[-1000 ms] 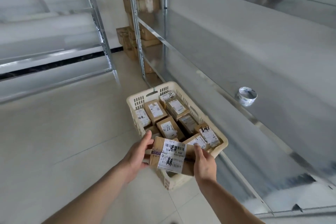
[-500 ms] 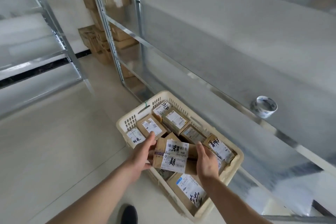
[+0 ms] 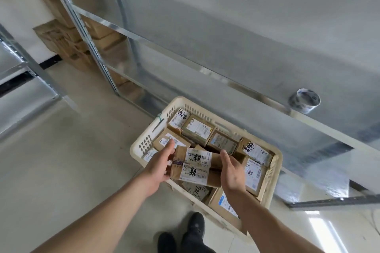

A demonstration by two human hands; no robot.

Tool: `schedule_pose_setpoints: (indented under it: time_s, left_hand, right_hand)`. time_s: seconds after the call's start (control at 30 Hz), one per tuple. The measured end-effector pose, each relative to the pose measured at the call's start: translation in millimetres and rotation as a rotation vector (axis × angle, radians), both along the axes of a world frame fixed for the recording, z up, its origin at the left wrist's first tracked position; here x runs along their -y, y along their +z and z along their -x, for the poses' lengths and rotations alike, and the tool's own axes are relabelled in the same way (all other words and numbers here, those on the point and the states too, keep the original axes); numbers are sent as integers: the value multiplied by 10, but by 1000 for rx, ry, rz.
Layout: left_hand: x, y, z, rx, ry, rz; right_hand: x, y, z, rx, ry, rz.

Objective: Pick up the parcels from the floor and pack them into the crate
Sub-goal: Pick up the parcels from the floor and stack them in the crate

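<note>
Nearest the camera, a dark shoe (image 3: pixel 196 225) stands on the tiled floor (image 3: pixel 61 170) just short of the crate's near corner. Above it both forearms reach forward, and the hands carry a brown cardboard parcel (image 3: pixel 195 165) with white barcode labels between them. The left hand (image 3: pixel 159 163) grips its left end, fingers curled round the edge. The right hand (image 3: pixel 231 170) presses flat against the right end, fingers fairly straight. The parcel sits over the near half of the cream plastic crate (image 3: pixel 273 172); whether it already rests on the parcels beneath cannot be told.

The step in hand looks like setting this parcel down. The crate is already crowded with labelled parcels (image 3: pixel 198 129), several tilted on edge, so a flat drop would likely leave it rocking on top. Better to lower it slowly, turn it to match a gap, and slide it down between its neighbours. Let the right palm come away only once the parcel bears on something firm, and keep the fingers clear of the slotted wall.

Beyond the crate runs a metal shelf (image 3: pixel 226 80) with a roll of tape (image 3: pixel 305 100) on it. Stacked cartons (image 3: pixel 61 37) stand against the far wall.
</note>
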State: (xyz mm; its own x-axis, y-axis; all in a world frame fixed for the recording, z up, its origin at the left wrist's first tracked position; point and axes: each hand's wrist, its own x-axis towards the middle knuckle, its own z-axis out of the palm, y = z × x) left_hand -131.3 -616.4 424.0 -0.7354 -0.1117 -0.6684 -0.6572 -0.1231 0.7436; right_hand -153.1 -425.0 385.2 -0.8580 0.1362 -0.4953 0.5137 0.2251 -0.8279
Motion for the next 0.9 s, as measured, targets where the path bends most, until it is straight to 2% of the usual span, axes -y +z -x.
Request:
schedule_pose_setpoints:
  time_s: [0.4,0.57,0.9]
  left_hand:
    - [71,-58,435,10,-34,33]
    - [68,-234,558,57,-46,22]
    - [250,-856,905,202,-232,3]
  right_hand:
    - [81,-170,377,13,-5,8]
    - [63,-365,464,82,-42,-4]
    - [242,-807,464,233,-149,-89]
